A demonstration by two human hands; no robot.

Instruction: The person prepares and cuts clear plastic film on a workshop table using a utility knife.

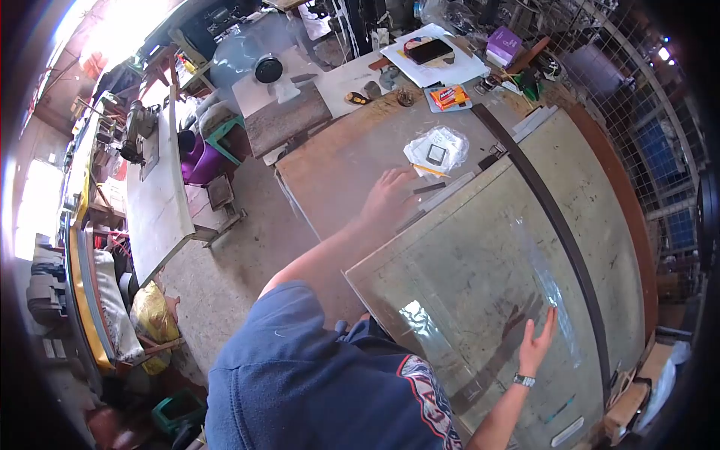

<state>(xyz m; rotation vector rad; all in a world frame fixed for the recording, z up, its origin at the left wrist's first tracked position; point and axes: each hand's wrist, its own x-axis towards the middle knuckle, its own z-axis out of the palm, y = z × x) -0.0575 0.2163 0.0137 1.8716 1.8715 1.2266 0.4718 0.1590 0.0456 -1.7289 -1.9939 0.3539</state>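
Observation:
My left hand point(390, 193) reaches over the wooden bench top, its fingers apart and nothing in it. Just beyond it lie a yellow pencil point(430, 171) and a clear plastic bag with papers and a small square item point(436, 154). A dark flat piece point(429, 187) is by its fingertips. My right hand point(537, 343), with a metal watch on the wrist, is raised over the large glass sheet point(450, 262), fingers spread and empty. A long dark strip point(551, 210) crosses the glass beyond it.
At the back of the bench are a phone point(429, 51) on white papers, an orange packet point(449, 97), a tape measure point(357, 98) and a purple box point(504, 45). Wire mesh stands at the right. A long narrow table point(157, 217) is at the left.

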